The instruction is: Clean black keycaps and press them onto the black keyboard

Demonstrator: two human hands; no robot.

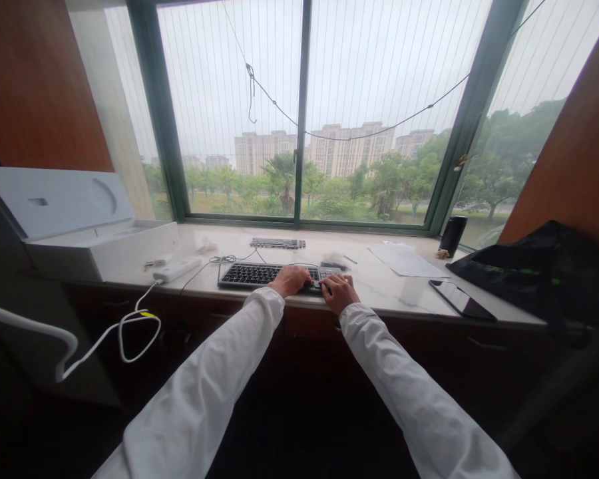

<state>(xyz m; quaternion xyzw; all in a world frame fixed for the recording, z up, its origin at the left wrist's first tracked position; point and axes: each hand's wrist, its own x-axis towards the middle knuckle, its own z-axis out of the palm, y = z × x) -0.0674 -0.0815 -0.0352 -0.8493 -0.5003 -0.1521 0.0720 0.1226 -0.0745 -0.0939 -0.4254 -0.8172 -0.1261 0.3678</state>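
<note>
A black keyboard point(252, 273) lies on the pale windowsill counter point(379, 283). My left hand point(290, 279) rests on the right half of its keys, fingers curled down onto them. My right hand point(339, 291) sits at the keyboard's right end, fingers bent over the edge keys. Both arms are in white sleeves. Neither hand holds anything.
A second small keyboard point(277, 243) lies further back. An open white box point(80, 226) stands at left, with a white power strip point(176, 269) and cable beside it. At right are papers point(404, 259), a dark phone point(462, 300), a black cup point(452, 235) and a black bag point(544, 266).
</note>
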